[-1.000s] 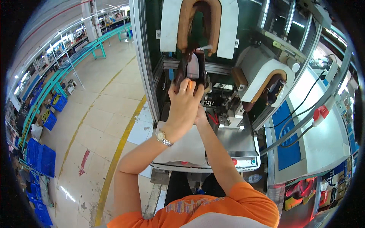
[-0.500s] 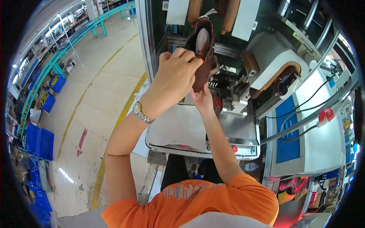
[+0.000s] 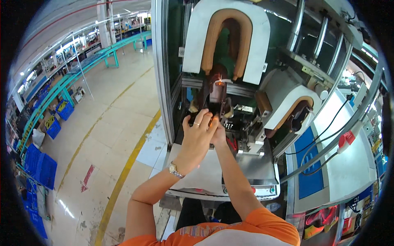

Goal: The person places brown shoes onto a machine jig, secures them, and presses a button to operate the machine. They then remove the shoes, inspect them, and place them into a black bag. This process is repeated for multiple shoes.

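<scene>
A dark brown shoe [image 3: 213, 96] stands toe-up on the machine's post, below a white U-shaped pad with a tan lining [image 3: 226, 39]. My left hand [image 3: 198, 133], with a ring and a wristwatch, grips the lower end of the shoe. My right hand [image 3: 218, 133] is mostly hidden behind the left and holds the same end from the right side. A small bright light shows on the shoe's upper part.
A second white pad with a dark shoe [image 3: 293, 112] sits to the right. A grey metal shelf [image 3: 254, 172] lies under my arms. Cables and a red plug [image 3: 347, 137] hang at right. Yellow floor line [image 3: 127, 164] and blue crates [image 3: 53, 127] lie left.
Both hands brought the shoe from a tilted hold down onto the machine's post; it now stands upright under the U-shaped pad. The view tilted up.
</scene>
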Demonstrator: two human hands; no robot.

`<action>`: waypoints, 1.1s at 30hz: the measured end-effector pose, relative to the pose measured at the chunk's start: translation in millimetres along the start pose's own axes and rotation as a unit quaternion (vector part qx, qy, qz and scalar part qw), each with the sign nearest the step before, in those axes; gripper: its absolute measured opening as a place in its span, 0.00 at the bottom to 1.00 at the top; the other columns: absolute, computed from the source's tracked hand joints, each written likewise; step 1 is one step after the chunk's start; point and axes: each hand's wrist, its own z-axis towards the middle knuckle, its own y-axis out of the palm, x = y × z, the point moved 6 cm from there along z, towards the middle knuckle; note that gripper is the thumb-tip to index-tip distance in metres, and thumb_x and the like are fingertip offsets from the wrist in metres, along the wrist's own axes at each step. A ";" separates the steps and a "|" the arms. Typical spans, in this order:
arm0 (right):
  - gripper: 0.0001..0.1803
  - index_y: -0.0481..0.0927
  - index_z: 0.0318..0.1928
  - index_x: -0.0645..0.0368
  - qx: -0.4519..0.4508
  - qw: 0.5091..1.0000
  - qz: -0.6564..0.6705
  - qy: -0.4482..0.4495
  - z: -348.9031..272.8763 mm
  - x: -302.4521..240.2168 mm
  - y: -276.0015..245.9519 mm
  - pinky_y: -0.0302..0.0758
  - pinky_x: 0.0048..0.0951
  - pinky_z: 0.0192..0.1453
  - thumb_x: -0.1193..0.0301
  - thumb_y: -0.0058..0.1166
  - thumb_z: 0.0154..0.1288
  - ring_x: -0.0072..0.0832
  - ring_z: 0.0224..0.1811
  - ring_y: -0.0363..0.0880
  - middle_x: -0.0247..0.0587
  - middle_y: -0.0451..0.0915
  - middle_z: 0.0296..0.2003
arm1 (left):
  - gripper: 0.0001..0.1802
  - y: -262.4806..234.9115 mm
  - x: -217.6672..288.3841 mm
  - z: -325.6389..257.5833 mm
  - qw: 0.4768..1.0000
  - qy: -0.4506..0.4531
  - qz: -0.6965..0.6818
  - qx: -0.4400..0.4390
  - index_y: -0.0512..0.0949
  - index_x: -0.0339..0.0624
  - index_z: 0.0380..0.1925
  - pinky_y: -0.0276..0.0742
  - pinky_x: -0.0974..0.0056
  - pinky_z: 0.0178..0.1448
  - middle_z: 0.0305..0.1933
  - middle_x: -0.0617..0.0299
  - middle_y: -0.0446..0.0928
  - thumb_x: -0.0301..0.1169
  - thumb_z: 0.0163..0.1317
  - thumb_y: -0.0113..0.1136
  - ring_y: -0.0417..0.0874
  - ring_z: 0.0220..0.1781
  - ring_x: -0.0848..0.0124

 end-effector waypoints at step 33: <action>0.14 0.72 0.46 0.51 0.168 0.983 -0.032 -0.066 -5.8 -6.7 -9.7 0.73 0.37 0.51 0.61 0.35 0.69 0.27 0.45 0.76 0.30 0.78 0.42 | 0.10 -52.6 -33.0 74.3 0.963 -0.014 -0.154 0.219 0.74 0.37 0.30 0.73 0.64 0.35 0.31 0.57 0.75 0.18 0.45 0.58 0.77 0.31 0.61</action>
